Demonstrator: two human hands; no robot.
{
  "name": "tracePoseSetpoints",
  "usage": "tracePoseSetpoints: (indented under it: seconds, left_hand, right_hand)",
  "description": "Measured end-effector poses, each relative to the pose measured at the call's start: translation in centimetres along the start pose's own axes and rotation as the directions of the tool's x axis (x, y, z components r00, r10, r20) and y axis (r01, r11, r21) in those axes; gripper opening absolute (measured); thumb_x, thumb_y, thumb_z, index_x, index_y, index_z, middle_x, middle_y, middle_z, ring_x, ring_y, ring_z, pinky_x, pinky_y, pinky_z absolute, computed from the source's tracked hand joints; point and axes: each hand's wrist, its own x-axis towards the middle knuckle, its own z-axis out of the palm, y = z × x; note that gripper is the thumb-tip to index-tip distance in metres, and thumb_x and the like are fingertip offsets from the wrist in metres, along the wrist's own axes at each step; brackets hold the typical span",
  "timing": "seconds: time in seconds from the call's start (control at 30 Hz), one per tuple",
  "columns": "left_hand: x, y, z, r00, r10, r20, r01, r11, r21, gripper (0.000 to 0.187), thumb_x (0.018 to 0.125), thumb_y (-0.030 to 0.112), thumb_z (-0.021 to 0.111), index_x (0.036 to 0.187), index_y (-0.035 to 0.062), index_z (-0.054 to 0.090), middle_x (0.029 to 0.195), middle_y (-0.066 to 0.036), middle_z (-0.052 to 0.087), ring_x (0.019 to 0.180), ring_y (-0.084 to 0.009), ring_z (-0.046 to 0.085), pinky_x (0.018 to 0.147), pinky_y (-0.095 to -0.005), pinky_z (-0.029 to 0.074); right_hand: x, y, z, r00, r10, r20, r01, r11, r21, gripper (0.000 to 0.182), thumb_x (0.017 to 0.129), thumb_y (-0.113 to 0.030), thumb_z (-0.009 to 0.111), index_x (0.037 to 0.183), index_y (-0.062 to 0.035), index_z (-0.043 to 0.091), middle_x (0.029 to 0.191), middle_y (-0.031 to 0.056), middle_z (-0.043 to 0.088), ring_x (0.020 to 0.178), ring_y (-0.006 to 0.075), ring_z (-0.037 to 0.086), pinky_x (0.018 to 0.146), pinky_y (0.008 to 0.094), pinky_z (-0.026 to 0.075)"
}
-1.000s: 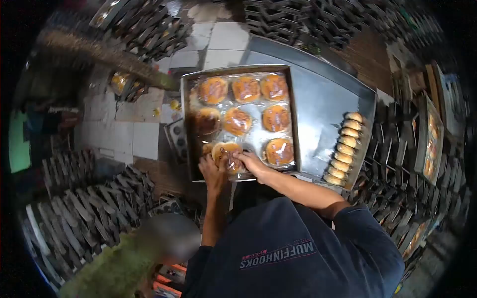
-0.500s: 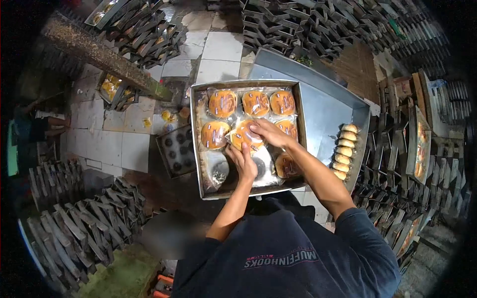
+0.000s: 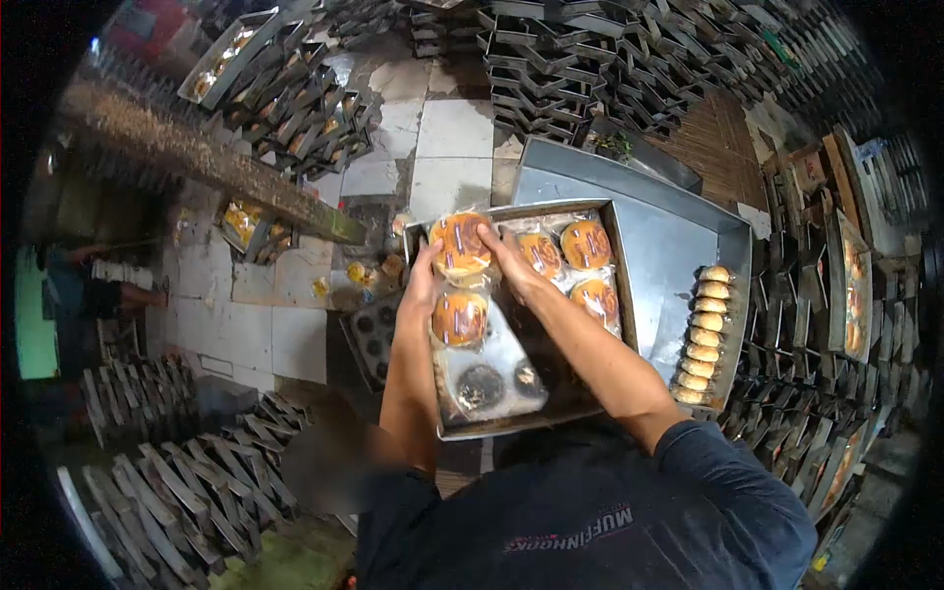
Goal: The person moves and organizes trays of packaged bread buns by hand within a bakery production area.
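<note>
At the tray's (image 3: 613, 256) far-left corner, both hands' fingers (image 3: 492, 239) clamped on a wrapped bun (image 3: 459, 244), bare metal nearer.

- Your left hand (image 3: 421, 285) is raised in front of you, palm turned inward, fingers pointing up and curled closed in a grip.
- Your right hand (image 3: 506, 258) sits just opposite it, fingers bent and closed too.
- Both forearms reach forward, bare to the elbow, the right one slanting in from the right.
</note>
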Motion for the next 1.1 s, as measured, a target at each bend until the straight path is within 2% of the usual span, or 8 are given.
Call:
tracePoseSetpoints:
  seconds: [0.2,0.3,0.53,0.73,0.83,0.9,0.97,1.1]
  left_hand:
    - [-2.5,0.3,0.9,0.987,0.151,-0.046,-0.154,0.986,-0.066,0.050,0.091,0.036,0.048,0.129,0.0038,0.046,0.120,-0.009,0.054,0.109,-0.0210,0.050,0.095,-0.0360,0.039]
    - [-8.0,3.5,16.0,0.994,0.095,-0.063,-0.106,0.970,-0.218,0.046,0.092,0.037,0.044,0.121,0.0026,0.053,0.103,-0.007,0.059,0.091,-0.0159,0.056,0.080,-0.0324,0.047]
    - [4.9,-20.8,35.8,0.884,-0.011,0.467,0.019,1.000,-0.013,0.039,0.095,0.031,0.042,0.120,0.0029,0.052,0.106,-0.004,0.059,0.095,-0.0157,0.056,0.086,-0.0298,0.044]
    - [16.3,-29.8,49.1,0.725,-0.577,0.375,0.499,0.816,0.291,0.058,0.094,0.046,0.035,0.133,0.0044,0.044,0.132,-0.016,0.051,0.116,-0.0332,0.052,0.100,-0.0524,0.036]
    - [23.5,-31.0,50.2,0.400,-0.891,0.212,0.721,0.449,0.528,0.067,0.089,0.059,0.030,0.133,0.0124,0.048,0.133,-0.020,0.048,0.117,-0.0519,0.044,0.089,-0.0761,0.028]
    - [28.6,-34.3,48.6,-0.177,-0.765,0.619,0.968,-0.020,0.252,0.073,0.087,0.067,0.023,0.133,0.0171,0.049,0.135,-0.020,0.047,0.122,-0.0523,0.039,0.090,-0.0770,0.026]
    - [29.4,-36.3,49.2,0.251,-0.923,0.292,0.742,0.377,0.555,0.070,0.090,0.058,0.022,0.136,0.0099,0.043,0.135,-0.022,0.047,0.120,-0.0492,0.043,0.093,-0.0693,0.034]
    - [27.2,-34.9,51.7,0.450,-0.891,-0.056,0.737,0.335,0.586,0.076,0.088,0.062,0.024,0.140,0.0077,0.036,0.139,-0.024,0.039,0.125,-0.0456,0.039,0.096,-0.0653,0.035]
  right_hand:
    - [-2.7,-3.7,0.8,0.948,0.014,0.317,-0.133,0.925,0.357,0.096,0.085,-0.069,0.041,0.145,0.0004,0.011,0.148,0.0246,0.018,0.138,0.0341,0.019,0.111,0.0418,0.022]
    - [-8.5,-6.7,-5.7,0.959,-0.221,0.176,0.260,0.936,-0.237,0.083,0.095,-0.056,0.030,0.147,-0.0035,-0.008,0.153,0.0217,-0.007,0.142,0.0325,-0.005,0.115,0.0411,0.008]
    - [-14.3,-4.4,-36.7,0.836,-0.416,-0.357,0.412,0.906,-0.091,0.087,0.094,-0.059,0.029,0.146,0.0024,-0.004,0.154,0.0166,-0.008,0.142,0.0253,-0.010,0.114,0.0340,-0.003]
    - [-6.7,-1.8,-53.9,0.867,0.431,-0.252,-0.129,0.680,0.722,0.055,0.094,-0.051,0.036,0.129,-0.0102,0.050,0.121,0.0139,0.059,0.108,0.0285,0.058,0.094,0.0446,0.045]
    - [-3.2,0.3,-56.4,0.876,0.438,-0.200,-0.124,0.606,0.786,0.047,0.093,-0.040,0.044,0.119,-0.0021,0.053,0.116,0.0167,0.060,0.107,0.0301,0.057,0.094,0.0410,0.044]
    - [-6.5,1.0,-54.6,0.815,-0.160,-0.557,0.007,0.964,-0.267,0.048,0.090,-0.029,0.049,0.124,0.0047,0.047,0.122,0.0260,0.053,0.114,0.0389,0.050,0.099,0.0450,0.039]
    - [-9.6,2.5,-51.4,0.585,-0.693,-0.421,0.135,0.596,-0.792,0.059,0.084,-0.020,0.054,0.132,0.0096,0.037,0.131,0.0340,0.039,0.124,0.0470,0.037,0.107,0.0512,0.028]
    - [-8.6,3.2,-53.4,0.915,-0.359,-0.183,-0.057,0.335,-0.941,0.075,0.082,-0.027,0.056,0.141,0.0076,0.025,0.148,0.0314,0.015,0.139,0.0447,0.009,0.113,0.0522,0.005]
